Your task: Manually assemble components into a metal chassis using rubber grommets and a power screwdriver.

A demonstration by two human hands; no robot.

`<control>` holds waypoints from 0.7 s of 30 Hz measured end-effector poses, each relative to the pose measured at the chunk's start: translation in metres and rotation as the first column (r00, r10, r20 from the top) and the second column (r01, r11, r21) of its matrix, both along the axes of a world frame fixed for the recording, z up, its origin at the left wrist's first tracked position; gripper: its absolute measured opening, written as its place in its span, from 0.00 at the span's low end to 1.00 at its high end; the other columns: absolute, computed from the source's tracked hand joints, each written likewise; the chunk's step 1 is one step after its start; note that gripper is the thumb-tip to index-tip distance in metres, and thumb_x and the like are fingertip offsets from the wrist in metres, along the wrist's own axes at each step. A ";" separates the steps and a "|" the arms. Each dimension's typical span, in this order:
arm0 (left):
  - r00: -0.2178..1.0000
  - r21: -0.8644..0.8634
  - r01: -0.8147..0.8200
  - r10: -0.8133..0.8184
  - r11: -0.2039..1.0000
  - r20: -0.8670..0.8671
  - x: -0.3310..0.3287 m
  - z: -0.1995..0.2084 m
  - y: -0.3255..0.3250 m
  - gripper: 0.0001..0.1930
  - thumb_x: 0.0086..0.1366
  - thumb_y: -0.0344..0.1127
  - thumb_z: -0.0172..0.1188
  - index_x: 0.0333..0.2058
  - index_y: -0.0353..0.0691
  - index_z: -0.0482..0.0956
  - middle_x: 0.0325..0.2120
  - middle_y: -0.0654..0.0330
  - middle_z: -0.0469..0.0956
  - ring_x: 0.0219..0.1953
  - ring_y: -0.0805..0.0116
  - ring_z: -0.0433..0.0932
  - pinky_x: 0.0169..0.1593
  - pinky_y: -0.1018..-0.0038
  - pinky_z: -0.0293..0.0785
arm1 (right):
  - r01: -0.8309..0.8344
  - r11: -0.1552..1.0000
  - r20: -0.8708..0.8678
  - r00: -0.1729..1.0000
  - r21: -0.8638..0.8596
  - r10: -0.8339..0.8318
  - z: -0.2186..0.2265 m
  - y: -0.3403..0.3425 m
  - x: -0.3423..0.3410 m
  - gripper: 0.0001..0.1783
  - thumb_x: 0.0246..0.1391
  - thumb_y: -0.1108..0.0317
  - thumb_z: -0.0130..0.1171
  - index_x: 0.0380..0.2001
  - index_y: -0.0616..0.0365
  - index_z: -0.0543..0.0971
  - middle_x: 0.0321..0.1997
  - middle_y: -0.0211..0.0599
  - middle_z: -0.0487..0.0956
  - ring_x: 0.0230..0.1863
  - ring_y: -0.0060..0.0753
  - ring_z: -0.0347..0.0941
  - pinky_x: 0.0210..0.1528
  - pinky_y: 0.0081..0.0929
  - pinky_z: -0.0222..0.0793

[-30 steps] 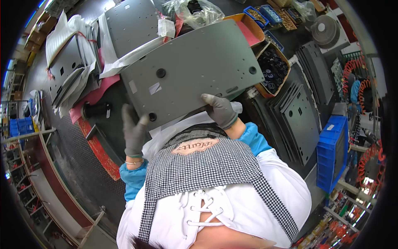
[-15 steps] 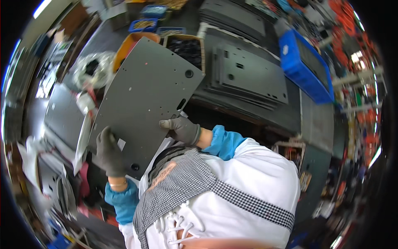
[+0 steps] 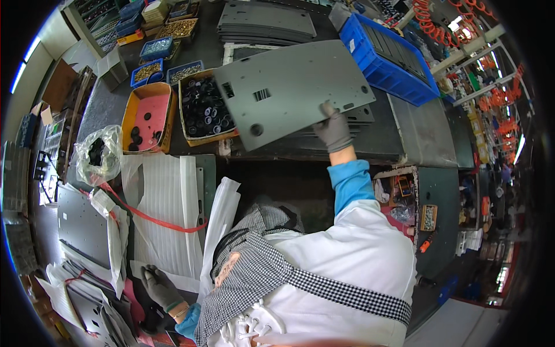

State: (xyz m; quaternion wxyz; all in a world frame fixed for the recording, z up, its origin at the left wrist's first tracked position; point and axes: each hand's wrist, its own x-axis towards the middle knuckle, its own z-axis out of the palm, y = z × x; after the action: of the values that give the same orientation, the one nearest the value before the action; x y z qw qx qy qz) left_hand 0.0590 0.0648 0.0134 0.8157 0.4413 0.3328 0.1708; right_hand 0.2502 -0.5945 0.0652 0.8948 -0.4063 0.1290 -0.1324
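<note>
My right hand [image 3: 335, 128], in a grey glove, is closed on the near edge of a dark grey metal panel [image 3: 300, 75]. The panel has slots, small holes and round black pads, and hangs tilted over a stack of similar panels [image 3: 361, 118] on the bench. It covers most of that stack. At lower left, my gloved left hand [image 3: 160, 286] has its fingers apart and holds nothing. It is at the near edge of white foam sheets [image 3: 162, 214], which lie over another grey panel [image 3: 206, 179]. Whether it touches the foam I cannot tell.
A box of black round parts [image 3: 205, 110] and a yellow box with a pink bottom [image 3: 147, 115] stand left of the panel. Beyond are small blue trays [image 3: 147, 73] and another panel stack [image 3: 263, 23]. A blue crate [image 3: 393, 58] stands at right. A red strap [image 3: 156, 218] crosses the foam.
The panel has moved from in front of me to the far right, over the stack, and is turned. My left hand has let go and dropped toward the lower left. The foam sheets are now uncovered.
</note>
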 end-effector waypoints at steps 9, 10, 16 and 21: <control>0.990 -0.442 0.139 -0.108 0.886 0.095 -0.006 -0.034 -0.014 0.17 0.77 0.35 0.52 0.60 0.36 0.73 0.46 0.61 0.78 0.46 0.73 0.77 0.49 0.80 0.79 | 0.384 0.906 -0.275 0.903 0.177 -0.329 -0.023 -0.068 -0.029 0.11 0.64 0.62 0.63 0.47 0.47 0.77 0.40 0.27 0.80 0.31 0.27 0.70 0.27 0.25 0.62; 0.987 -0.355 0.157 -0.141 0.922 0.070 -0.005 -0.032 -0.018 0.17 0.78 0.35 0.51 0.61 0.36 0.73 0.46 0.63 0.78 0.45 0.74 0.76 0.49 0.80 0.79 | 0.375 0.907 -0.279 0.907 0.191 -0.316 -0.032 -0.077 -0.031 0.11 0.64 0.61 0.64 0.47 0.47 0.78 0.40 0.27 0.80 0.31 0.27 0.70 0.26 0.25 0.62; 0.988 -0.069 0.151 -0.152 0.986 -0.012 -0.001 -0.048 -0.023 0.19 0.78 0.33 0.51 0.63 0.32 0.69 0.44 0.58 0.76 0.45 0.70 0.76 0.50 0.80 0.78 | 0.342 0.926 -0.451 0.860 0.162 -0.239 -0.018 -0.077 -0.032 0.18 0.62 0.51 0.66 0.49 0.45 0.78 0.41 0.29 0.82 0.36 0.30 0.77 0.26 0.23 0.65; 0.997 -0.172 0.067 -0.072 0.983 -0.019 -0.005 -0.032 -0.040 0.19 0.75 0.29 0.53 0.62 0.33 0.69 0.43 0.58 0.75 0.43 0.69 0.76 0.50 0.76 0.78 | -0.127 0.922 -0.780 0.582 -0.366 -0.230 -0.009 -0.077 -0.029 0.26 0.62 0.42 0.62 0.48 0.52 0.75 0.34 0.46 0.84 0.24 0.35 0.80 0.18 0.20 0.63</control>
State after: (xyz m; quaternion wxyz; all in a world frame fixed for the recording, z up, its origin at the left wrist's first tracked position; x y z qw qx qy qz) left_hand 0.0543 0.0245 -0.0185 0.8519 0.3828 0.3407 0.1075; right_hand 0.2212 -0.6712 0.0559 0.6342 -0.5841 0.5063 0.0186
